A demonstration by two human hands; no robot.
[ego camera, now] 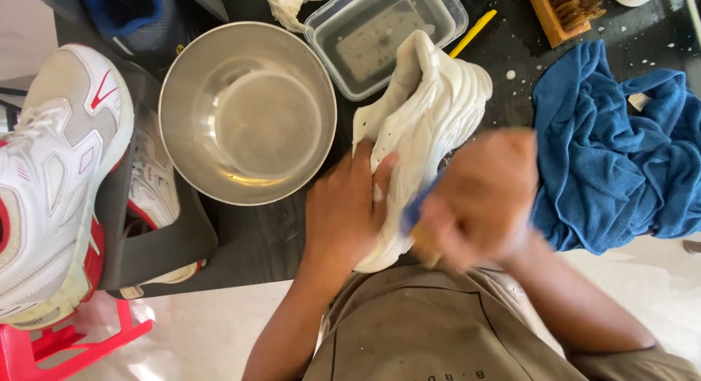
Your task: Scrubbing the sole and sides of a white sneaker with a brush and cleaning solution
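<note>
White shoe point(427, 111) tilted on the dark bench point(255, 235) near the middle, left hand point(343, 206) clasping its left side, blurred right hand point(478, 195) closed round a blue-handled brush point(412, 213) against its right side, steel bowl point(247, 112) just left, blue towel point(613, 154) right

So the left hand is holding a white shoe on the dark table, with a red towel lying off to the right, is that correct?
Not quite. The towel to the right is blue, not red, as the head view shows. The rest holds: the left hand grips the white shoe on the dark table.
</note>
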